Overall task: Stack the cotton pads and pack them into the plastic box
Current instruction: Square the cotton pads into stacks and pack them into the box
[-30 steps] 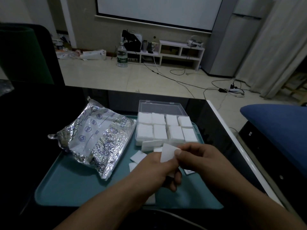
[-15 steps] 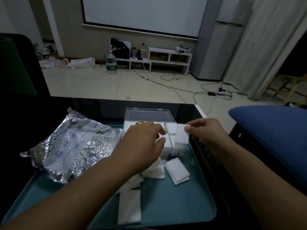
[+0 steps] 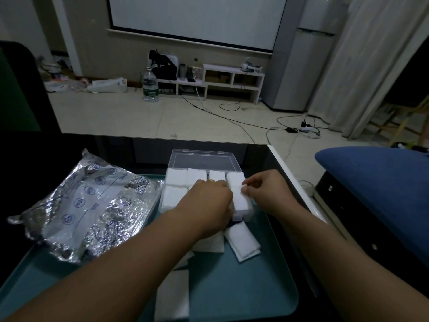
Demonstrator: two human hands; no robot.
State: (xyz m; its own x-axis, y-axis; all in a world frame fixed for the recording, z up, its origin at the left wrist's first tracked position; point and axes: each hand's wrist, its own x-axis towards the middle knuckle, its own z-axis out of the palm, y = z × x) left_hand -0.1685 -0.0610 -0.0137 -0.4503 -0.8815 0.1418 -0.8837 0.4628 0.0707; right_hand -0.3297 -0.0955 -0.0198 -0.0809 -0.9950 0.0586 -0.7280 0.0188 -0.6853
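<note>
a cotton pad point(image 3: 240, 198) is being pushed into the plastic box point(image 3: 204, 160) by the right hand point(image 3: 267, 194), its fingers point(image 3: 249, 182) pinched on it, while the left hand point(image 3: 206, 205) is laid over the box with its fingers hidden, so another loose pad point(image 3: 242, 242) is likely to be picked next.

The room is dim. A large white projection screen point(image 3: 197, 17) hangs on the beige far wall above a low white shelf unit point(image 3: 222, 82). A water bottle point(image 3: 150, 86) stands on the pale tiled floor point(image 3: 139, 115), where black cables point(image 3: 232, 117) trail to a power strip point(image 3: 306, 129). Pale curtains point(image 3: 371, 61) hang at the right, near a blue cushion point(image 3: 380, 182).
</note>
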